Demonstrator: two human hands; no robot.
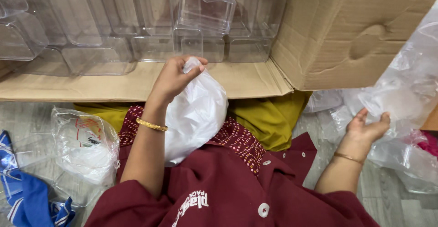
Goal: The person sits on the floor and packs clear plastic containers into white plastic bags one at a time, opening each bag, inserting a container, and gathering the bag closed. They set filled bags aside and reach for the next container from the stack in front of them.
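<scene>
Nearest us, maroon buttoned garment (237,186) over the lap. Our left hand (175,74) pinches shut the gathered top of a filled white plastic bag (196,113) resting on the lap. Our right hand (367,126), fingers loosely curled, half open, touches a pile of crumpled clear plastic bags (406,94); we can't tell if it grips. Floor left: clear bagged item (84,145), blue striped cloth (23,195). Beyond, open brown cardboard box (346,31) with stacked clear plastic containers (150,21).

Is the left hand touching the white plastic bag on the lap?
Touching. The head view shows the left hand pinching the top of the white plastic bag, its fingers closed around the gathered neck with no gap.
</scene>
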